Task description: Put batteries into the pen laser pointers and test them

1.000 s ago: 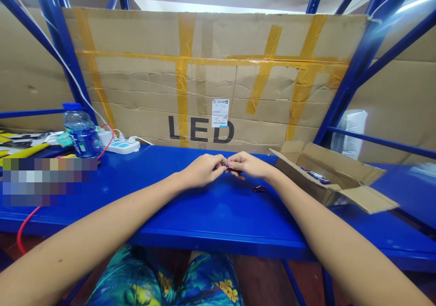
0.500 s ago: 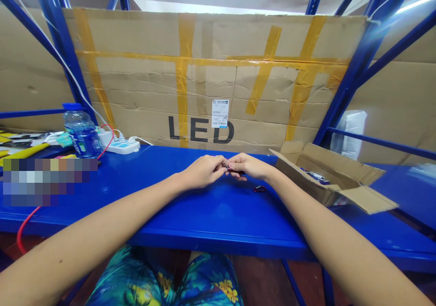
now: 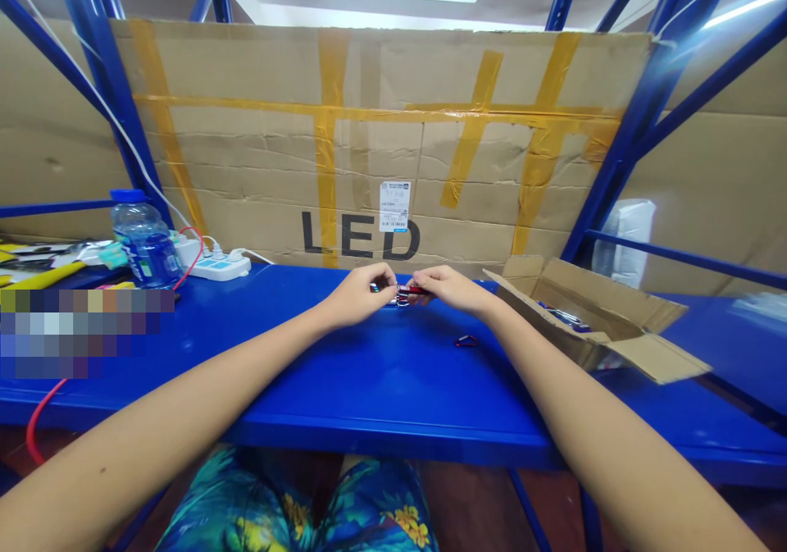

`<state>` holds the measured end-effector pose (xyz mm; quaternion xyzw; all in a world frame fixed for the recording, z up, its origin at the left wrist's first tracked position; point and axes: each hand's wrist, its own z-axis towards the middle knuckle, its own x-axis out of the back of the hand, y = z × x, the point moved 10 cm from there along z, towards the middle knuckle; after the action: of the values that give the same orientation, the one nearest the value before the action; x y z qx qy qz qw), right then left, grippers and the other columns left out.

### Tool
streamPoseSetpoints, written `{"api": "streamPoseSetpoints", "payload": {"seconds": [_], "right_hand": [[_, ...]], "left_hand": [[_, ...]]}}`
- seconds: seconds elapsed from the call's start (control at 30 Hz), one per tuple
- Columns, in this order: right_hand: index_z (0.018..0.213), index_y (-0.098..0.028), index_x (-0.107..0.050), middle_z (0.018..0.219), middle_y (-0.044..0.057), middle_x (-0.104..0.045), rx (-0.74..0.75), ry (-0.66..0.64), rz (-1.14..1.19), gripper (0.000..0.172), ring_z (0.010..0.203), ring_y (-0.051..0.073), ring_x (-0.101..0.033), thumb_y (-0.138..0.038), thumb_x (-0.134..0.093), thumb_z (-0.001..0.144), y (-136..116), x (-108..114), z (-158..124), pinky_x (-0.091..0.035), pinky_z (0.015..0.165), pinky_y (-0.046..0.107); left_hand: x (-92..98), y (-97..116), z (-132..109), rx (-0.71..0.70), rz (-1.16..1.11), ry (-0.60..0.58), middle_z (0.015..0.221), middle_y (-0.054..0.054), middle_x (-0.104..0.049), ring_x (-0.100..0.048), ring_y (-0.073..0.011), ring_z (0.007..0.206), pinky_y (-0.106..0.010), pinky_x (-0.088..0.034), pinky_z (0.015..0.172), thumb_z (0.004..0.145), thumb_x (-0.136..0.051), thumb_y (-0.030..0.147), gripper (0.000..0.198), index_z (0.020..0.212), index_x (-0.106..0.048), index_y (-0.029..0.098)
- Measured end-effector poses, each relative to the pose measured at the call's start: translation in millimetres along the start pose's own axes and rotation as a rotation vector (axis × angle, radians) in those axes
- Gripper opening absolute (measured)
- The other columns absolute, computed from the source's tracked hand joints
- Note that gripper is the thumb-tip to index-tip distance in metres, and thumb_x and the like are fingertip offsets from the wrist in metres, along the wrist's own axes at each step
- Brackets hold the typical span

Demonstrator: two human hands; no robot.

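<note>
Two hands, one small red clip between them.
Left hand (image 3: 360, 294) and right hand (image 3: 448, 288) each pinch the red clip (image 3: 411, 291); a second clip (image 3: 466, 341) lies alone on the bench (image 3: 344, 380).

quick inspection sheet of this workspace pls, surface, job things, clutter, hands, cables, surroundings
surface: blue metal shelf top, used as a bench.
job's things: small red clip with a metal ring held between both hands; a second red clip lies loose on the shelf top, right of the hands.
clutter: open cardboard box on the right with small parts inside; water bottle on the left; yellow and white items at the far left edge.
hands: left hand and right hand both pinch the small piece, fingertips close together above the surface.
cables: white power strip with plugs; red wire running off the front edge.
surroundings: taped cardboard sheet marked LED; blue rack posts.
</note>
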<state>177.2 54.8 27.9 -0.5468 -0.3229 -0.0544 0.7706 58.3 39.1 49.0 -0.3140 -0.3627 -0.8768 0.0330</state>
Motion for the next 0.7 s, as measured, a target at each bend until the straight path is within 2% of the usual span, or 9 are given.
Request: {"api": "streamPoseSetpoints", "payload": {"seconds": [0.07,0.13,0.2,0.27,0.33,0.43,0.53,0.6,0.7], "right_hand": [[0.08,-0.012,-0.064,0.071,0.008,-0.068,-0.066,0.168,-0.193,0.051,0.062,0.015,-0.058,-0.06,-0.048,0.089,1,26,-4,-0.045,0.062,0.028],[0.068,-0.014,-0.062,0.059,0.006,-0.063,-0.138,0.209,-0.429,0.049,0.053,0.014,-0.053,-0.057,-0.049,0.088,0,42,-11,-0.041,0.058,0.029],[0.059,-0.016,-0.059,0.05,0.006,-0.058,-0.301,0.049,-0.561,0.05,0.046,0.015,-0.051,-0.058,-0.054,0.085,15,40,-20,-0.039,0.053,0.03],[0.053,-0.017,-0.057,0.045,0.006,-0.056,-0.481,-0.144,-0.577,0.052,0.041,0.015,-0.05,-0.062,-0.061,0.078,37,33,-34,-0.039,0.049,0.031],[0.05,-0.018,-0.057,0.042,0.005,-0.055,-0.582,-0.272,-0.549,0.053,0.038,0.015,-0.049,-0.066,-0.067,0.07,56,27,-46,-0.04,0.047,0.032],[0.051,-0.018,-0.058,0.039,0.005,-0.054,-0.628,-0.33,-0.48,0.052,0.037,0.016,-0.051,-0.067,-0.071,0.063,74,21,-50,-0.043,0.045,0.032],[0.051,-0.018,-0.059,0.041,0.006,-0.056,-0.668,-0.419,-0.525,0.046,0.041,0.018,-0.055,-0.059,-0.073,0.064,81,10,-53,-0.044,0.043,0.031],[0.05,-0.017,-0.059,0.046,0.007,-0.06,-0.682,-0.439,-0.594,0.038,0.044,0.018,-0.058,-0.047,-0.074,0.066,75,3,-53,-0.045,0.044,0.03],[0.047,-0.015,-0.058,0.054,0.008,-0.063,-0.644,-0.357,-0.676,0.026,0.045,0.015,-0.056,-0.025,-0.071,0.067,56,-2,-47,-0.044,0.047,0.029]], "left_hand": [[10.8,-2,2,0.001,-0.039,0.058,0.079,-0.001,-0.062,-0.056,-0.0133,0.073,-0.027,-0.045,0.068,0.077,-0.057,0.022,0.007,0.078,-0.057,0.016],[19.0,-3,4,-0.01,-0.097,0.1,0.082,-0.003,-0.065,-0.059,-0.0148,0.079,-0.029,-0.047,0.075,0.075,-0.057,0.02,0.004,0.075,-0.056,0.016],[24.0,-6,5,-0.009,-0.166,0.125,0.084,-0.005,-0.066,-0.061,-0.0156,0.081,-0.031,-0.048,0.078,0.073,-0.056,0.019,0.004,0.073,-0.055,0.016],[25.7,-10,5,0.017,-0.22,0.137,0.083,-0.006,-0.068,-0.063,-0.0164,0.08,-0.033,-0.05,0.078,0.073,-0.056,0.02,0.005,0.072,-0.055,0.015],[25.6,-14,6,0.052,-0.269,0.144,0.083,-0.007,-0.07,-0.065,-0.0177,0.08,-0.036,-0.052,0.079,0.074,-0.057,0.02,0.006,0.071,-0.055,0.015],[24.3,-20,7,0.103,-0.401,0.161,0.08,-0.008,-0.072,-0.068,-0.0192,0.082,-0.039,-0.052,0.082,0.076,-0.056,0.018,0.008,0.071,-0.052,0.016],[20.8,-26,7,0.156,-0.545,0.163,0.076,-0.007,-0.072,-0.07,-0.0194,0.08,-0.04,-0.053,0.081,0.079,-0.054,0.016,0.009,0.073,-0.047,0.016],[18.8,-29,7,0.186,-0.573,0.162,0.076,-0.007,-0.072,-0.07,-0.0189,0.079,-0.039,-0.054,0.078,0.08,-0.052,0.015,0.007,0.075,-0.047,0.016],[16.8,-32,6,0.222,-0.546,0.162,0.076,-0.006,-0.072,-0.069,-0.017,0.077,-0.034,-0.054,0.074,0.083,-0.051,0.014,0.005,0.079,-0.048,0.016]]}}
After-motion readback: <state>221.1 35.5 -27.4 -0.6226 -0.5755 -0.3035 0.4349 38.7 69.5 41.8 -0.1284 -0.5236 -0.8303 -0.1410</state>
